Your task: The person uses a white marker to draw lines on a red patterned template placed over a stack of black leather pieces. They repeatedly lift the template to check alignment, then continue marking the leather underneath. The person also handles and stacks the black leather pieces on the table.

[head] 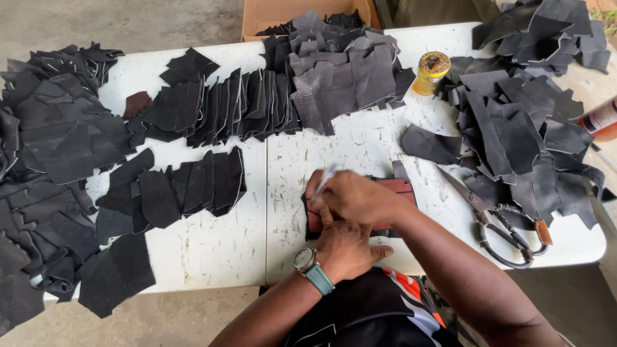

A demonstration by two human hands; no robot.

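Note:
My right hand (353, 196) grips a light-coloured pen (326, 178) and holds its tip at a red template (400, 187) that lies on a black leather piece (401, 170) near the table's front edge. Just below it, my left hand (344, 247), with a wristwatch on a teal strap, presses flat on the same template and leather. Most of the template is hidden under both hands.
Black leather pieces cover the white table (218, 250): fanned rows (218, 109) at the middle left, heaps at far left (51, 160), centre back (340, 71) and right (514, 128). Large scissors (498, 225) lie at the right. A yellow jar (430, 72), an orange bottle (601, 119) and a cardboard box (270, 13) stand behind.

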